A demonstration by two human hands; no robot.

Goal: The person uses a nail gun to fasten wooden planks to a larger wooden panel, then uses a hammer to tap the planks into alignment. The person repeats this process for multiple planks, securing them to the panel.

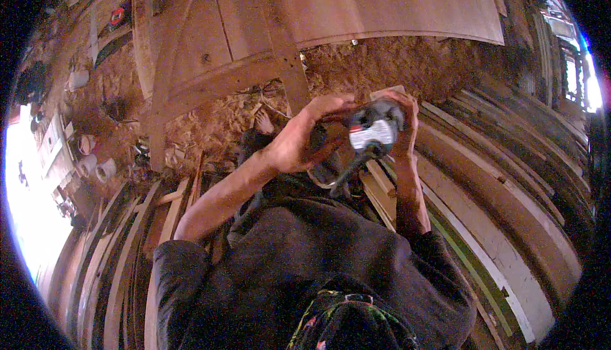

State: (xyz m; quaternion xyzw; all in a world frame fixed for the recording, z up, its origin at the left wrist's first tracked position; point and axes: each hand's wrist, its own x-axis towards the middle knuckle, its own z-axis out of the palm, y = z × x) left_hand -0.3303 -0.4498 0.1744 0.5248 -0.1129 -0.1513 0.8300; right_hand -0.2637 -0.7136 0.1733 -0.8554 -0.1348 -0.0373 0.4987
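Tool (371, 137) held up in front of the torso, right hand gripping.
Right hand (403, 124) is wrapped around the far right side of the tool, a dark body with a white label. Left hand (299, 132) is curled at the tool's left; whether it is closed on the tool cannot be told. Cord (350, 172) runs from the tool's near end down toward the shirt (318, 242). Beyond the hands: shavings (363, 63) on the ground and a wide wood panel (394, 6). Bare foot (263, 122) lies left of the hands. Long planks (490, 219) are stacked at right.
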